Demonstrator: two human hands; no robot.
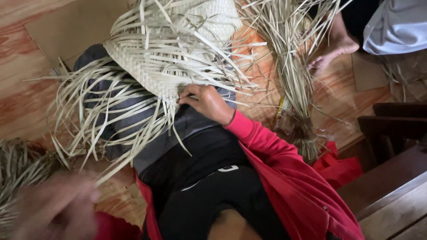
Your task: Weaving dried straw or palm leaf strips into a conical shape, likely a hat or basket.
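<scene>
- Right hand (208,103) in a red sleeve pinches loose strips at the edge of a woven palm-leaf mat (169,58) lying across the person's lap.
- Left hand (55,209) blurred at lower left; its grip cannot be told.
- Bundle of dried leaf strips (291,58) lies on the floor (18,53) beside another person's foot (331,53).

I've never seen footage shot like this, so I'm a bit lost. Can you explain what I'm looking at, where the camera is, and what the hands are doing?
There is one picture, taken by a camera worn on a person's head, looking down at their own lap. No machine is involved, only bare hands. The right hand, in a red sleeve, pinches a strand at the edge of a half-woven mat of pale flat straw strips lying across the person's legs, its loose ends fanning out. The left hand is blurred at lower left, and I cannot tell whether it holds anything. Beyond lies a bundle of loose straw strips on the reddish wood-patterned floor. Another person's bare foot shows at upper right.
</scene>
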